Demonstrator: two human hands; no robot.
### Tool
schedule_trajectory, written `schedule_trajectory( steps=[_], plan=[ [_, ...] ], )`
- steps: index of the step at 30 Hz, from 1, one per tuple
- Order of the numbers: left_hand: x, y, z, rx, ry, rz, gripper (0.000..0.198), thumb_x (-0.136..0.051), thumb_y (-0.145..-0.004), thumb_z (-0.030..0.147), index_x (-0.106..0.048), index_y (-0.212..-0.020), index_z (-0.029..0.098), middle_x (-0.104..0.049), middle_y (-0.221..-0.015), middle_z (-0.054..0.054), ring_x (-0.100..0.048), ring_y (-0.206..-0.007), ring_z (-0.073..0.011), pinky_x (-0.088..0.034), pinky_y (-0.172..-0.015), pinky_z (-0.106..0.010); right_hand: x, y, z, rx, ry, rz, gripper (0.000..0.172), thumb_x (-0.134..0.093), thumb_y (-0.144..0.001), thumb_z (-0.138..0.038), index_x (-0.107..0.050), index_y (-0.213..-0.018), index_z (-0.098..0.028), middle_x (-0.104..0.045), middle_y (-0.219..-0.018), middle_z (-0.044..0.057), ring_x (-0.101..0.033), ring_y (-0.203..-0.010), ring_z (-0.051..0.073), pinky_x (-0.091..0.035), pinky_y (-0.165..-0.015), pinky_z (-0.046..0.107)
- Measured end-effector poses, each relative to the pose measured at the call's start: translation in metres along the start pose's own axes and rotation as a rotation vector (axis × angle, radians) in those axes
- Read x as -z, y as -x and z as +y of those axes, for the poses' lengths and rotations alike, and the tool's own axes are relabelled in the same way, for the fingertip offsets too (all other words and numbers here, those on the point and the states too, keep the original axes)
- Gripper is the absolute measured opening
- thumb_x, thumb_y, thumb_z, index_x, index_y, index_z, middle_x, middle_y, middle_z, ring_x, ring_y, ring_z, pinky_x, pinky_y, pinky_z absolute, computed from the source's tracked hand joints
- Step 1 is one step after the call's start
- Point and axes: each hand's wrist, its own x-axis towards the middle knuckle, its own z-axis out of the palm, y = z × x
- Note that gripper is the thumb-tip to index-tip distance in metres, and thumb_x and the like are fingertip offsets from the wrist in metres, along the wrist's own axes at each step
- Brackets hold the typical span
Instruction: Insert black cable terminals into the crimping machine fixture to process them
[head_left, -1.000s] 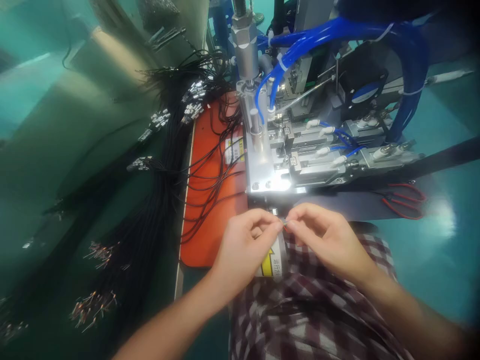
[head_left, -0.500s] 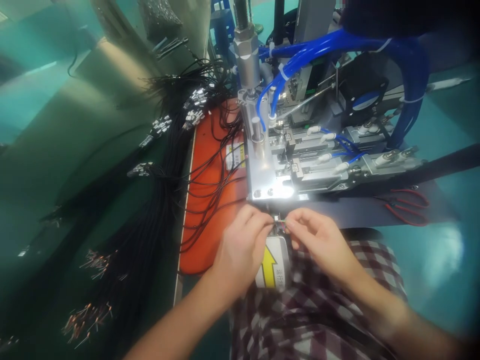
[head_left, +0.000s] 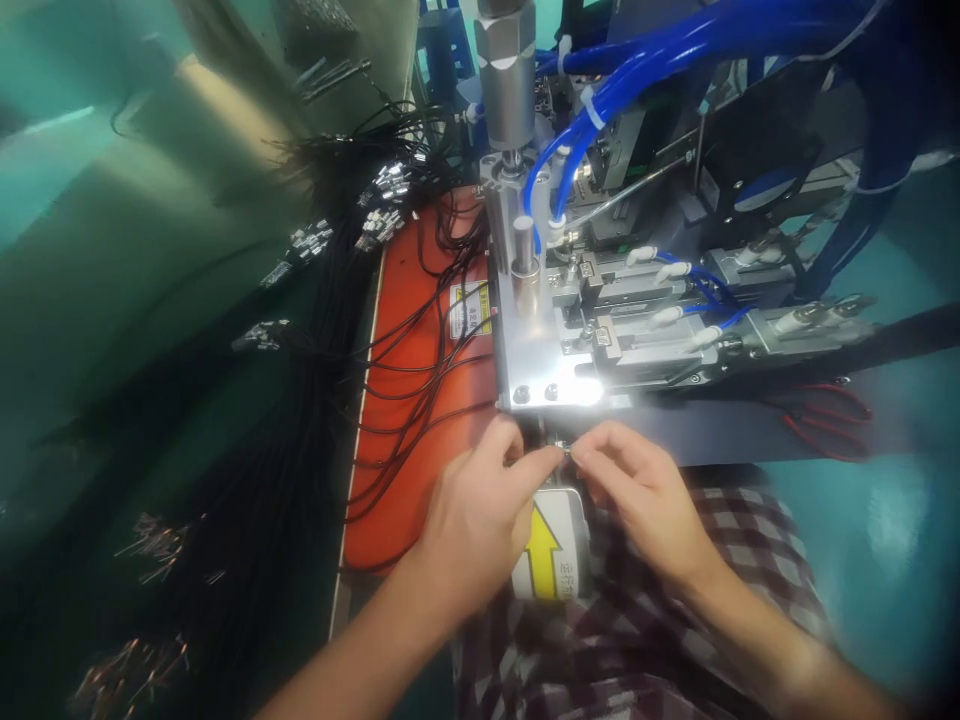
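In front of the metal machine's lower edge, both hands meet at a small pale, shiny cable end. My left hand is closed, its thumb stretched right against that piece and its index finger bent above. My right hand pinches the piece from the other side with thumb and index finger. The fingertips almost touch, so much of it is hidden and its details are too small to tell. Just below the fingers is a white label with a yellow arrow.
The metal machine with blue air hoses stands ahead. Black cables cross an orange board on the left, with bundles of silver-tipped cables beyond. Red-handled pliers lie at the right.
My left thumb has stretched further right onto the small piece, and the fingertips are closer together. The view has shifted a little, with the machine appearing slightly larger.
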Motion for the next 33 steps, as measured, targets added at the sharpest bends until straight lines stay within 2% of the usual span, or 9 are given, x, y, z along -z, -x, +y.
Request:
schedule_trajectory(
  steps=[5,15,20,24,28,33],
  plan=[
    [-0.0014,0.0006,0.0002,-0.003,-0.020,0.008,0.038,-0.044,-0.082,0.002,-0.070,-0.106,0.016,-0.049,-0.080,-0.005,-0.051,-0.063,-0.0126,-0.044,-0.053,-0.023,-0.0022,0.0003,0.0026,0.033,-0.007,0.014,0.022,-0.060,-0.083,-0.031,-0.053,-0.067,-0.018,-0.043,-0.055,-0.006,-0.035,-0.050,0.009,-0.029,-0.046,0.021],
    [-0.0019,0.0020,-0.0002,0.022,0.124,0.039,0.035,-0.044,-0.086,0.005,-0.067,-0.107,0.018,-0.051,-0.084,-0.004,-0.052,-0.066,-0.0119,-0.045,-0.056,-0.023,-0.0007,0.0022,0.0063,0.134,0.038,0.064,0.017,-0.060,-0.083,-0.032,-0.058,-0.072,-0.019,-0.054,-0.069,0.000,-0.047,-0.063,0.014,-0.036,-0.051,0.023],
    [-0.0029,0.0014,-0.0011,0.047,0.212,0.073,0.028,-0.048,-0.088,0.008,-0.061,-0.112,0.016,-0.058,-0.092,-0.006,-0.058,-0.083,-0.0147,-0.049,-0.072,-0.025,0.0011,-0.0003,0.0019,0.054,0.056,0.024,0.019,-0.061,-0.083,-0.035,-0.060,-0.073,-0.019,-0.056,-0.067,0.000,-0.048,-0.060,0.014,-0.038,-0.051,0.024],
    [-0.0034,0.0016,-0.0026,0.049,0.230,0.092,0.022,-0.049,-0.088,0.009,-0.062,-0.104,0.016,-0.061,-0.091,-0.005,-0.058,-0.085,-0.0151,-0.048,-0.074,-0.026,0.0031,0.0006,0.0010,-0.004,0.032,0.015,0.023,-0.060,-0.082,-0.040,-0.063,-0.076,-0.018,-0.058,-0.066,0.000,-0.045,-0.053,0.012,-0.038,-0.047,0.023],
    [-0.0027,0.0013,-0.0026,0.053,0.236,0.086,0.020,-0.049,-0.089,0.009,-0.062,-0.102,0.016,-0.062,-0.089,-0.005,-0.059,-0.084,-0.0149,-0.047,-0.075,-0.025,0.0018,0.0050,0.0033,-0.006,0.023,0.026,0.021,-0.065,-0.077,-0.038,-0.063,-0.078,-0.018,-0.058,-0.066,0.000,-0.050,-0.058,0.014,-0.044,-0.054,0.025],
    [-0.0026,0.0005,-0.0027,0.039,0.252,0.090,0.020,-0.049,-0.088,0.009,-0.062,-0.102,0.016,-0.061,-0.087,-0.005,-0.059,-0.082,-0.0146,-0.048,-0.072,-0.025,-0.0014,0.0083,0.0047,-0.049,0.033,0.039,0.020,-0.067,-0.075,-0.038,-0.062,-0.076,-0.018,-0.054,-0.061,-0.002,-0.046,-0.053,0.012,-0.039,-0.048,0.024]
  ],
)
